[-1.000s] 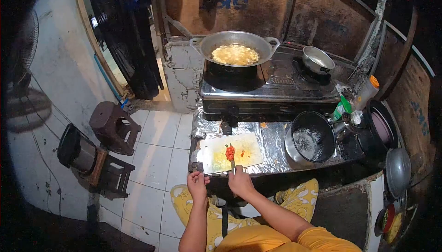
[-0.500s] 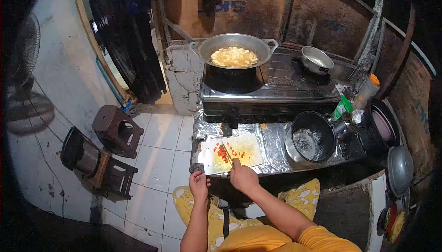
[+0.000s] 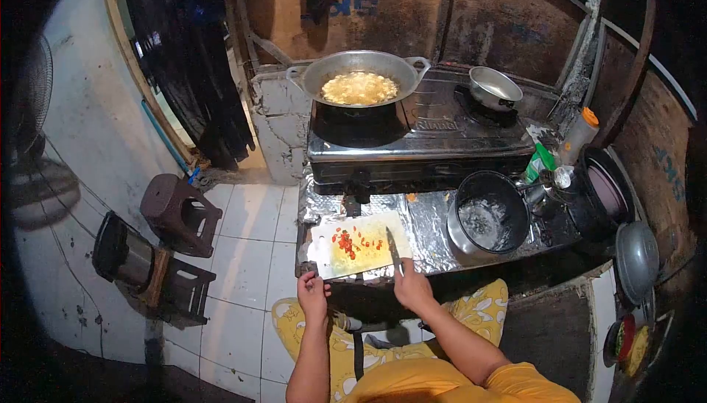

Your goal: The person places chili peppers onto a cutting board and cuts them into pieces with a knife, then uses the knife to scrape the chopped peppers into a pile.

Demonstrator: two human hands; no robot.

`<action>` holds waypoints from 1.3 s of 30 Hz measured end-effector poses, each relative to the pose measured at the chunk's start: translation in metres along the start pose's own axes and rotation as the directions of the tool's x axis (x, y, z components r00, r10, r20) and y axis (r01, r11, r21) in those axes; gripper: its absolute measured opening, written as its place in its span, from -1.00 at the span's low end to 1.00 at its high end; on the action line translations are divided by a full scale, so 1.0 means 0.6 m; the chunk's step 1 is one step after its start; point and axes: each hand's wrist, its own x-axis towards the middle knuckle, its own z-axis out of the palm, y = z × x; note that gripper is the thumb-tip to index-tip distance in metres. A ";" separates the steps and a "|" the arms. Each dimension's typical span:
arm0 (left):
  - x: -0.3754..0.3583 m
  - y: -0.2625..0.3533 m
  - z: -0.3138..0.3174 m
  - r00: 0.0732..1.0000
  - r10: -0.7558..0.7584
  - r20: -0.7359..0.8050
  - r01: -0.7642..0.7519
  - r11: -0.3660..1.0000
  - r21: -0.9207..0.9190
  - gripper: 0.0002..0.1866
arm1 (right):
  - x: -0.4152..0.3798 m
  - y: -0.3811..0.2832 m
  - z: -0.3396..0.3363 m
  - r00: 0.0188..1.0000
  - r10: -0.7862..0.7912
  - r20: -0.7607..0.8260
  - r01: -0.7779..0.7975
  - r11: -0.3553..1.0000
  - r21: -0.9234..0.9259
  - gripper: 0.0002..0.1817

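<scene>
A white cutting board [image 3: 375, 257] lies on the foil-covered ledge, with chopped red pieces [image 3: 347, 242] mostly on its left half. My right hand [image 3: 414, 289] is closed round the handle of a knife [image 3: 393, 247]; the blade points away from me over the board's right side. At the board's near left corner is my left hand [image 3: 314, 292], palm partly up with fingers curled. Its fingertips are small in view, and whether they hold anything is unclear.
A wok [image 3: 361, 88] of bubbling oil and frying food stands on the stove [image 3: 420, 149], beside a small pan [image 3: 496, 89]. Right of the board is a deep pot [image 3: 490, 215]. Stools [image 3: 177, 211] stand on the tiled floor at left.
My right hand and the knife have moved right, from over the red pieces to the board's right side. The whole view has shifted slightly.
</scene>
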 end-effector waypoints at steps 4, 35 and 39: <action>0.002 -0.003 -0.006 1.000 -0.022 0.006 0.022 0.999 -0.023 -0.70 | 0.006 -0.056 0.014 0.994 0.000 0.109 -0.002 1.000 0.019 -0.55; -0.010 0.021 -0.006 0.998 -0.043 0.044 0.045 0.998 -0.044 -0.73 | 0.028 -0.100 0.066 0.985 -0.096 0.142 0.094 0.995 0.016 -0.60; -0.009 0.016 -0.008 0.999 0.029 0.041 -0.028 0.999 -0.035 -0.76 | 0.034 -0.120 0.036 0.981 -0.078 0.178 0.087 0.995 -0.041 -0.62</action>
